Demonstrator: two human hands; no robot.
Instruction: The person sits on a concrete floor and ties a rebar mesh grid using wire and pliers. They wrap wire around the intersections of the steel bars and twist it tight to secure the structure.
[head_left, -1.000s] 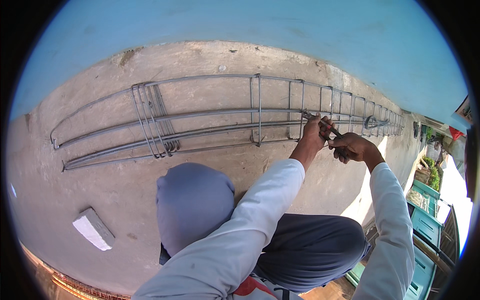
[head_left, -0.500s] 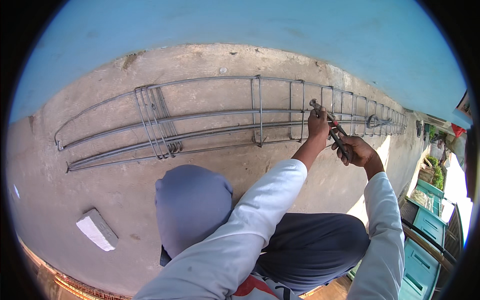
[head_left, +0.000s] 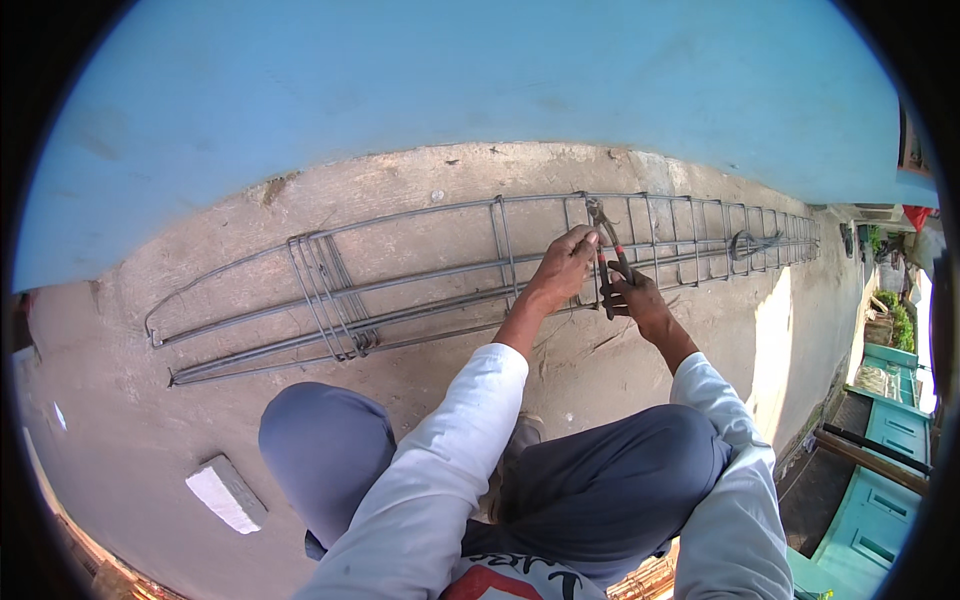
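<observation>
A long steel rebar cage [head_left: 420,275] lies on the concrete in front of me, its bars crossed by square stirrups. My right hand [head_left: 638,298] grips a pair of pincers [head_left: 617,252] with dark, red-marked handles, which stand apart. The jaws reach the far top bar, beside a stirrup. Close against the pincers' left side is my left hand [head_left: 568,262], its fingers pinched together over the cage. Whatever sits between those fingertips is hidden.
Several bunched stirrups [head_left: 325,300] hang on the cage's left part. A coil of tie wire [head_left: 745,243] rests on its right part. A blue wall [head_left: 480,80] runs behind. A pale block [head_left: 228,494] lies at lower left; my knees [head_left: 330,440] are close by.
Both hands and the pincers have shifted left along the cage. The pincers have swung more upright, with their jaws now at the far top bar. The view has also shifted.
</observation>
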